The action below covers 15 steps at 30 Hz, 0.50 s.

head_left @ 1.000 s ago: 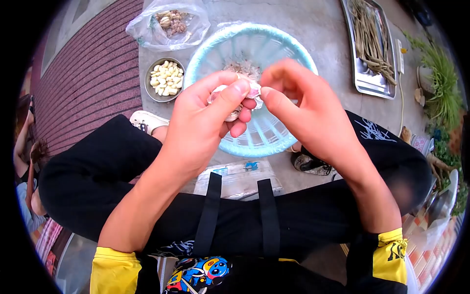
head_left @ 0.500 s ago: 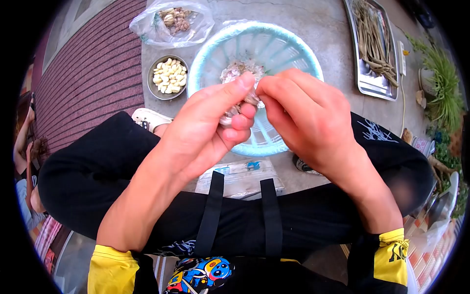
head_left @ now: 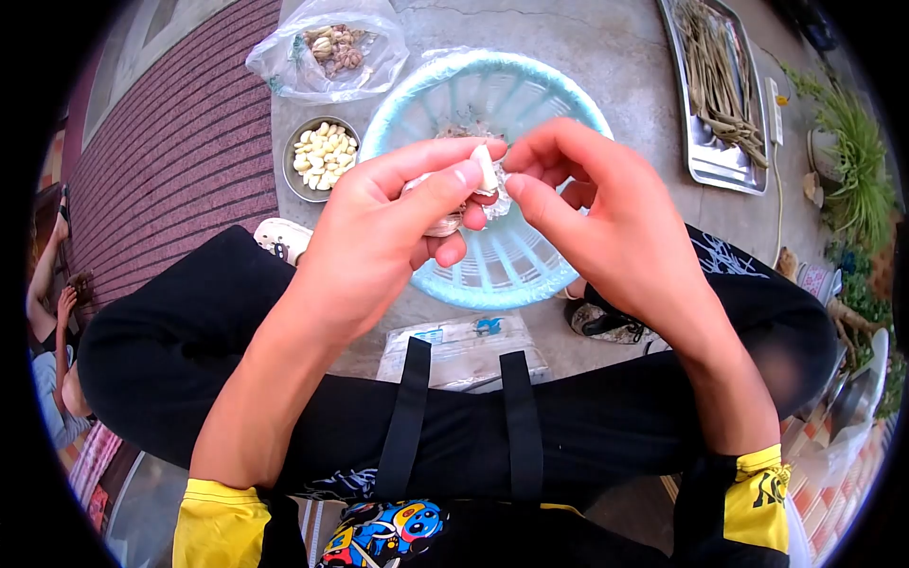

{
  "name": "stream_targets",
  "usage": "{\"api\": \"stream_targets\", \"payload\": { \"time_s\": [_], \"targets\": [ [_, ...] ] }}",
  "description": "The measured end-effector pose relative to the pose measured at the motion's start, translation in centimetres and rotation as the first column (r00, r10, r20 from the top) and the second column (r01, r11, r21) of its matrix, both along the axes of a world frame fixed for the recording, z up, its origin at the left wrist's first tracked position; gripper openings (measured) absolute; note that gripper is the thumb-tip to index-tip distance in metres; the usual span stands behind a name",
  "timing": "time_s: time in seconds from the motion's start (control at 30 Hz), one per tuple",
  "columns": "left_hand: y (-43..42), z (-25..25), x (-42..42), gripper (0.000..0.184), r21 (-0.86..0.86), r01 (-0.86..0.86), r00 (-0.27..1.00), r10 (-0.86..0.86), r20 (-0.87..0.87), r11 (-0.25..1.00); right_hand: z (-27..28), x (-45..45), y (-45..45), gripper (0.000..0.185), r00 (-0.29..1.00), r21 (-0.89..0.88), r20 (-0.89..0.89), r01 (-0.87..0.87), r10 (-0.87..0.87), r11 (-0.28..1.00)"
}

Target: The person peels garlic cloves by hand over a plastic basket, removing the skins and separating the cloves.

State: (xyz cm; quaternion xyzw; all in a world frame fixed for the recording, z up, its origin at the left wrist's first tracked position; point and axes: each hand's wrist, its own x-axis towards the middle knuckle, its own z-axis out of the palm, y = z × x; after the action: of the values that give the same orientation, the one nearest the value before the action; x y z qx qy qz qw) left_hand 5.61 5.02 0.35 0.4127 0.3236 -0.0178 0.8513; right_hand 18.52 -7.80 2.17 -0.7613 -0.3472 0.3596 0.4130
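My left hand (head_left: 365, 227) is closed around a garlic bulb (head_left: 443, 224) in papery skin, mostly hidden by the fingers. Between its thumb and forefinger stands a pale garlic clove (head_left: 486, 172). Just right of the clove, my right hand (head_left: 620, 213) has its thumb and curled fingers apart, and I see nothing held in them. Both hands are above a light blue plastic basket (head_left: 473, 289) with loose garlic skins (head_left: 497, 204) in it, partly covered by the hands.
Left of the basket sits a metal bowl (head_left: 289, 168) of peeled cloves. Behind it lies a clear plastic bag (head_left: 383, 71) with garlic bulbs. A metal tray (head_left: 705, 168) of dried stalks is at the right. Another person's arm (head_left: 64, 331) shows at far left.
My right hand has drawn slightly away to the right, and its fingers have parted. A pale clove now shows upright in my left hand's fingertips.
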Motion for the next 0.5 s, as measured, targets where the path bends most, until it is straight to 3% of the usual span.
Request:
{"api": "stream_targets", "payload": {
  "time_s": [0.13,0.27,0.33,0.47,0.5],
  "targets": [
    [0.2,0.2,-0.1,0.032,0.109,0.082,0.996,-0.079,-0.034,0.991,0.3,-0.2,0.0,0.016,0.999,0.089,-0.049,0.013,-0.008,0.996],
    [0.1,0.8,-0.2,0.026,0.233,0.173,0.985,-0.163,-0.060,0.957,0.2,-0.1,0.0,0.016,0.998,0.032,-0.064,-0.003,0.005,0.999],
    [-0.5,0.5,-0.2,0.023,0.185,0.116,0.993,-0.114,-0.024,0.976,-0.2,-0.6,0.0,0.015,0.986,0.077,-0.117,0.128,-0.118,0.989],
    [-0.9,0.2,-0.4,0.018,0.085,0.005,0.999,-0.009,0.052,0.996,-0.7,-1.3,0.3,0.018,0.966,0.104,-0.198,0.189,-0.166,0.976],
    [-0.9,0.1,-0.5,0.018,0.084,0.004,0.999,-0.008,0.051,0.996,-0.7,-1.4,0.3,0.019,0.924,0.101,-0.324,0.248,-0.204,0.964]
  ]
}}
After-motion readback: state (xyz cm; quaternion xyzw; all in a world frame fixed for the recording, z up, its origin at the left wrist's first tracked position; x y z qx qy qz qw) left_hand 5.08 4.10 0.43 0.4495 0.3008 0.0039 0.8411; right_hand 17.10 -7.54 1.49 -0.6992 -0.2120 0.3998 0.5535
